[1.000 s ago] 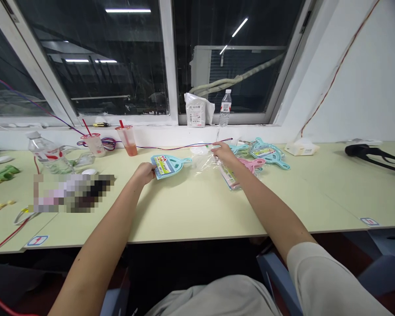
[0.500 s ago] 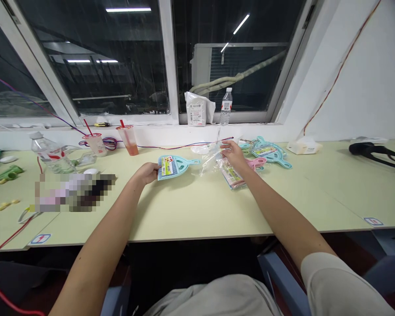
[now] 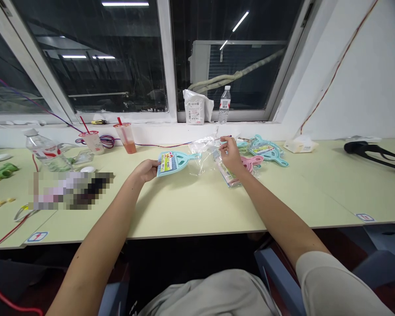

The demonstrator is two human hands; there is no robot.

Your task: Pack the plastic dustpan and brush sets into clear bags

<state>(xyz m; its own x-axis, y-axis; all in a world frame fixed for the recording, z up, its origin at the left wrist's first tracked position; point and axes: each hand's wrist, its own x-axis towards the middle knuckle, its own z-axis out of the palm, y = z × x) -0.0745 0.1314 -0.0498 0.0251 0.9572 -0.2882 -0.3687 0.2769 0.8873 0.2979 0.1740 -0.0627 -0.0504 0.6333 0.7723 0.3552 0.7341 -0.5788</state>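
Note:
My left hand [image 3: 147, 170] is closed on the wide edge of a light blue mini dustpan [image 3: 181, 161] with a small brush and a printed label on it. The dustpan is held just above the table, its handle pointing right. My right hand [image 3: 229, 154] pinches a clear plastic bag [image 3: 204, 154], whose crumpled film reaches left to the dustpan's handle tip. Just below my right hand lie pink dustpans [image 3: 252, 164] in clear wrapping. Behind them, to the right, are more light blue dustpans [image 3: 270, 151].
A cup with orange drink [image 3: 129, 142], a pale cup [image 3: 94, 144] and a large bottle [image 3: 48, 153] stand at the left. On the sill are a white package [image 3: 195, 109] and a water bottle [image 3: 224, 105]. A tissue pack [image 3: 300, 145] and black straps [image 3: 375, 153] lie at the right.
The clear bag has spread out and now overlaps the dustpan's handle tip. My left hand keeps its grip on the dustpan. The whole view has shifted slightly.

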